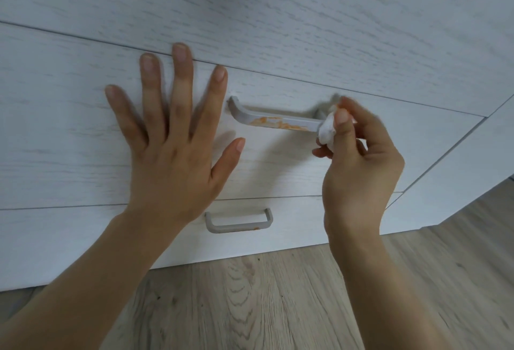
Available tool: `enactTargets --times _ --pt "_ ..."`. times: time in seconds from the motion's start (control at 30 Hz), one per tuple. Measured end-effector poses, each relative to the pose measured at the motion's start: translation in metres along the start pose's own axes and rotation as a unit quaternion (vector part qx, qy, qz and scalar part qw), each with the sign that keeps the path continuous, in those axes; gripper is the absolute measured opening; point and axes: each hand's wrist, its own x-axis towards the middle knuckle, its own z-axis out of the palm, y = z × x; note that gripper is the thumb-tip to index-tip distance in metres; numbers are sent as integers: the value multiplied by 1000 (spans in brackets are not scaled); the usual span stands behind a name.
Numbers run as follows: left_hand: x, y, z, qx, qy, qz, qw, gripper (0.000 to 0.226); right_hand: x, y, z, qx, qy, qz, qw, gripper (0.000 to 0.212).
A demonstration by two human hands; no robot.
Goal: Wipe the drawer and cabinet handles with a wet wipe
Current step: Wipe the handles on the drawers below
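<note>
A grey drawer handle [275,120] with orange smears along its bar sits on the middle white drawer front [69,177]. My right hand [358,166] pinches a bunched white wet wipe [326,130] against the handle's right end. My left hand [172,138] lies flat with fingers spread on the drawer front, just left of the handle. A second grey handle [239,221] on the lower drawer has a small orange spot near its right corner.
A white wood-grain cabinet top [250,1] fills the upper view. Its side panel [472,171] ends at the right. A light wood-pattern floor [278,302] runs below the drawers.
</note>
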Motion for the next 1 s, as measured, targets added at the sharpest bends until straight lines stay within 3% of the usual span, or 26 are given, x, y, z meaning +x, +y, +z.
enactTargets --times 0.3,0.7,0.83,1.0 --pt "0 0 3 12 11 0 1000 66 -15 3 -6 -128 -29 -113 985 23" --pt "0 1 2 12 9 -2 1000 66 -10 1 -5 -13 34 -60 998 13" --pt "-1 1 3 11 12 -4 1000 66 -18 3 -5 -115 3 -156 981 26" --pt "0 0 2 8 10 -3 1000 66 -16 3 -5 -101 19 -150 983 25"
